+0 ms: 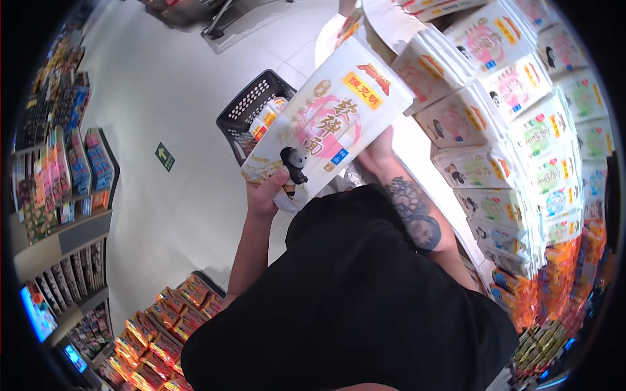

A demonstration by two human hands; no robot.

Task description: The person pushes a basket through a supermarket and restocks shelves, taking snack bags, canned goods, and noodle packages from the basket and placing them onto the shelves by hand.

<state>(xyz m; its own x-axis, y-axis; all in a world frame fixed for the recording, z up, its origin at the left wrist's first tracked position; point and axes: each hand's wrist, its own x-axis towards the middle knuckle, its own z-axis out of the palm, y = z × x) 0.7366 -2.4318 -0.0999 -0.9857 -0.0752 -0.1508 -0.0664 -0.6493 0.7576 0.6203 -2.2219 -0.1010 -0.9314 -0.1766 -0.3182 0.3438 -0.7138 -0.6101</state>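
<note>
The package (329, 124) hides the right hand (377, 154) (partly).

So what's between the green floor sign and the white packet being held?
In the head view: bare floor beside the sign, then the black basket, partly behind the packet.

Bright light washes the pale floor (176, 215) while fisheye distortion bends shelves (72, 240) near the black edges.

Mostly glossy plastic round us, w/ some matt.
Our white rect. pack w/ pink print (329, 127): smooth, shiny plastic film; black perf. basket (254, 98): matt plastic; orange packets (163, 326): crinkly, glossy film; black top (352, 287): matt cloth.
</note>
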